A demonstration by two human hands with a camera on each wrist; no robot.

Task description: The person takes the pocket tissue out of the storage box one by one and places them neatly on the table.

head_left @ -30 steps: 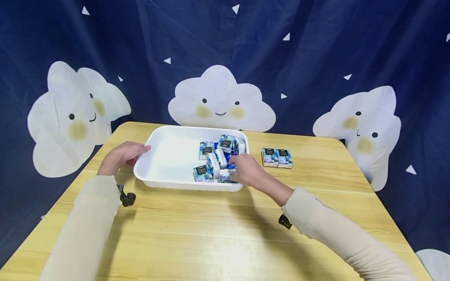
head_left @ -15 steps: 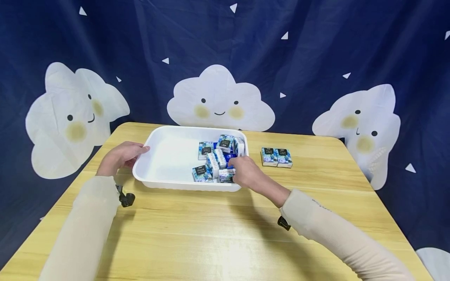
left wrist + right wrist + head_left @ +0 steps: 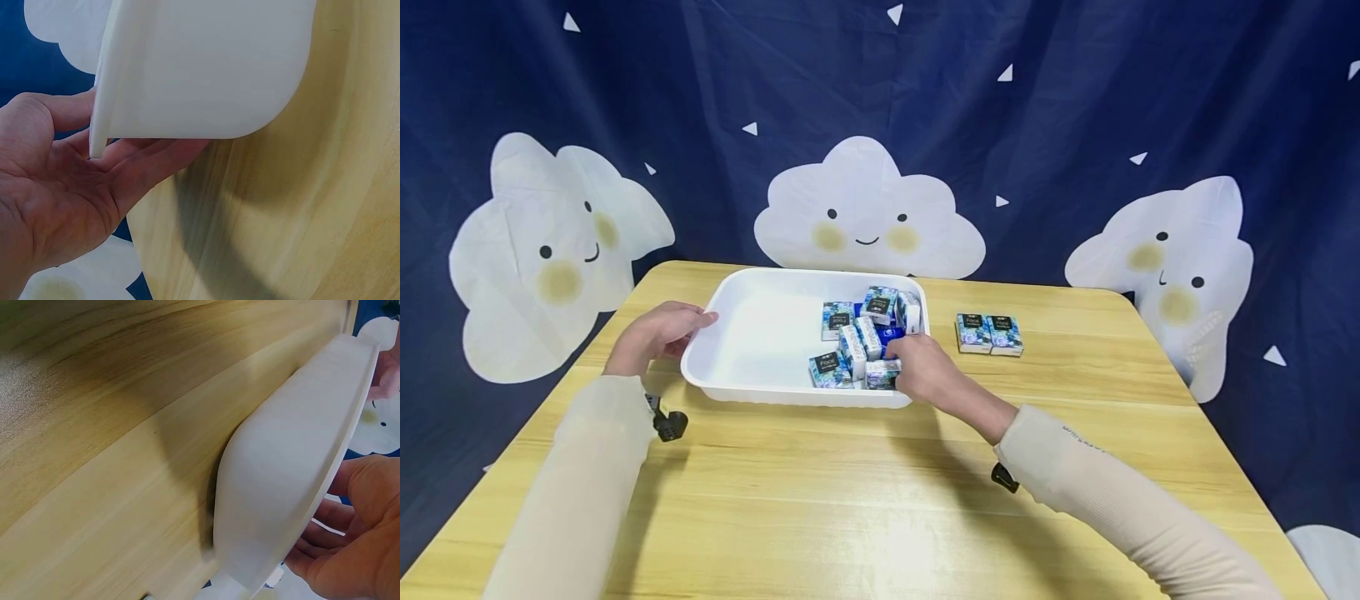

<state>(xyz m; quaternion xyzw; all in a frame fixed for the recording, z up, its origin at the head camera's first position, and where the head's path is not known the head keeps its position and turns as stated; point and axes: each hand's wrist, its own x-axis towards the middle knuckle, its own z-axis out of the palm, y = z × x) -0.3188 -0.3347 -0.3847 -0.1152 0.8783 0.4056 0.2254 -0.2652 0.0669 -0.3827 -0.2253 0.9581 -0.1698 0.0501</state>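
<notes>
White plastic tray [image 3: 760, 333]: rounded
Left hand [image 3: 664, 331]: curled, gripping left edge
Right hand [image 3: 927, 371]: half-curled, hold unclear
Blue-floral cuboid boxes [image 3: 837, 322]: mostly right end
Yellow desk [image 3: 805, 492]: woodgrain
Navy backdrop [image 3: 1060, 108]: fabric

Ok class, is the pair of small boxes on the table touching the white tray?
Apart. The head view shows it: a strip of bare table lies between the pair of small boxes and the white tray.

one tray [image 3: 760, 396], two hands [image 3: 662, 332] [image 3: 928, 371], nine visible patterned boxes [image 3: 973, 335].
</notes>
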